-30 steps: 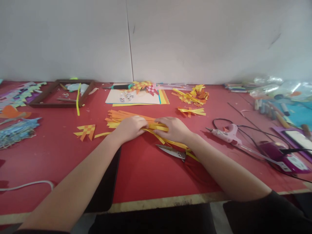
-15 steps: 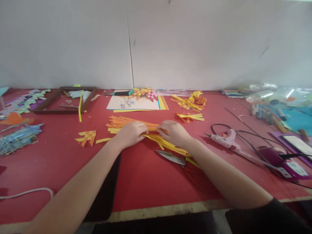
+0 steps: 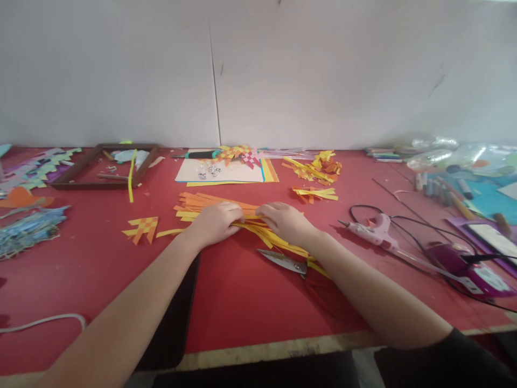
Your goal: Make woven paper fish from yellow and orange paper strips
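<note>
Across the middle of the red table (image 3: 238, 296), strips (image 3: 202, 202) of paper, thin, flat and loosely bundled. Orange along the far side, yellow along the near side, with ends uneven at the left and fanned out at the right, near the scissors (image 3: 285, 262). Too many and too overlapped to count. Over the left part of the bundle, left hand (image 3: 218, 222), palm down, thumb and fingers bent around yellow strips. Over the right part, right hand (image 3: 286, 222), fingers curved down onto the strips, thumb hidden; cannot tell whether pinching or merely resting.

Beside the left end of the bundle, one fish (image 3: 142, 229) of woven paper, checkered orange and yellow. At the back, on stacked sheets (image 3: 238, 172), two more woven pieces, one orange and yellow, one pink and white, plus one cutter (image 3: 204, 154), dark with a teal end. To the right of the sheets, two piles of yellow and orange scraps (image 3: 315, 193). Far left, one brown frame (image 3: 95, 186), with one yellow strip across the right side. Of scissors, one pair, partly hidden by the right forearm. Farther right, one pink glue gun (image 3: 374, 231).
</note>
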Tool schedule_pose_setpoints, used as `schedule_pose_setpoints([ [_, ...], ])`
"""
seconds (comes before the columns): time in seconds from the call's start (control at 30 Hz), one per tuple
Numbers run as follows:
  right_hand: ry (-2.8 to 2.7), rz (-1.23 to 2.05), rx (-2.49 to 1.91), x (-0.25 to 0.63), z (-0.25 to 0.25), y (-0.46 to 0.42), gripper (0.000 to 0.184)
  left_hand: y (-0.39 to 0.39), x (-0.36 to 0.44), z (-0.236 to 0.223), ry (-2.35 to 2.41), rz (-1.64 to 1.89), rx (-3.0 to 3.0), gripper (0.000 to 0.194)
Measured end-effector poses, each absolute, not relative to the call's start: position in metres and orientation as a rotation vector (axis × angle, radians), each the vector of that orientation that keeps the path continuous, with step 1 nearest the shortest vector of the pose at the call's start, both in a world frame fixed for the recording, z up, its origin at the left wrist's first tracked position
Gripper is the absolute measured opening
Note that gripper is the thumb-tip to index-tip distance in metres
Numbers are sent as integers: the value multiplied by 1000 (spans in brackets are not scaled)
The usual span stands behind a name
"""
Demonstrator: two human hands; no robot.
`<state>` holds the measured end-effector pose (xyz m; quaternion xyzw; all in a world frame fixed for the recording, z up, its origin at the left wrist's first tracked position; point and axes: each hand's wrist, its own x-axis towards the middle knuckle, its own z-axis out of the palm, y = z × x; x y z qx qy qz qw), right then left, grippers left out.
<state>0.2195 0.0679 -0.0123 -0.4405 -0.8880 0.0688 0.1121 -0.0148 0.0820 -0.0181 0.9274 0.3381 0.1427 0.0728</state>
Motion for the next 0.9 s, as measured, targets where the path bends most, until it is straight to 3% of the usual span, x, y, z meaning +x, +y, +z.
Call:
schedule_pose_setpoints([
  [0.37, -2767, 293, -1326, 251, 1, 82, 28, 83, -14, -18, 1043, 370, 2768, 6],
  [0.7, -2711, 92, -1602, 272, 16, 82, 21, 84, -16, -21, 1034, 388, 2760, 8],
  [0.9, -2574, 152, -1170, 239, 8, 69, 23, 83, -15, -18, 1038, 378, 2760, 9],
])
